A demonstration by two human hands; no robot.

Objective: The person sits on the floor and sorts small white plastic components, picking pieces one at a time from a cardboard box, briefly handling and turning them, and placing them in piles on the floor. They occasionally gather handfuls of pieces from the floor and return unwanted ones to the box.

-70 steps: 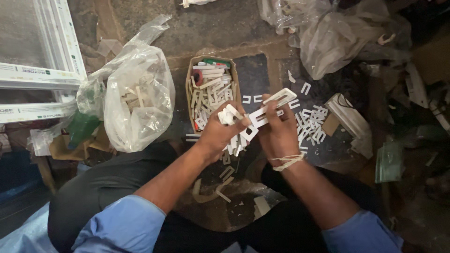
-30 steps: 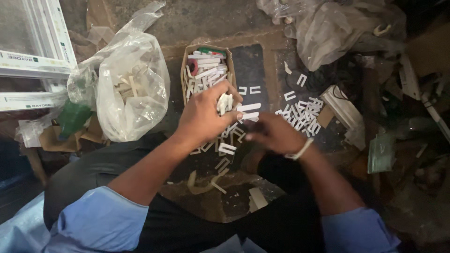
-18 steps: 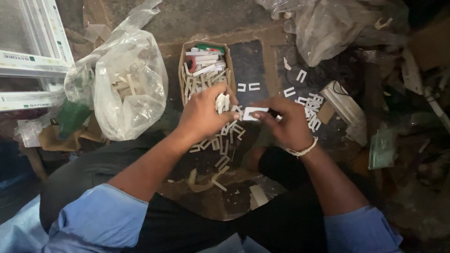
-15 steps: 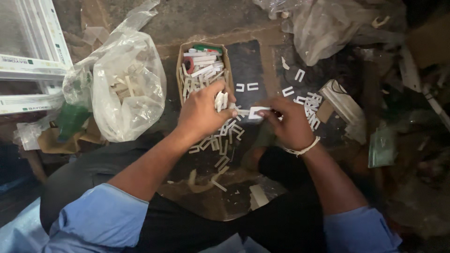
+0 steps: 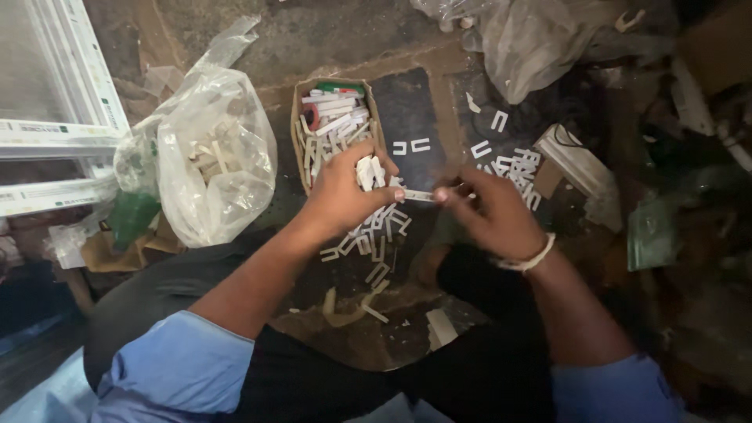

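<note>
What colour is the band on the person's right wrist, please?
The wristband is white, seen in the head view.

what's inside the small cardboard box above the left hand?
The cardboard box holds a jumble of white plastic strips, with a green piece and a red-and-white piece near its far end. The left hand covers its near end; the bottom is hidden under the strips.

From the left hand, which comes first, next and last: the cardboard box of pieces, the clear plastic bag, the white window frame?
1. Cardboard box, just above the left hand.
2. Clear plastic bag, further left.
3. White window frame, at the far left edge.
</note>
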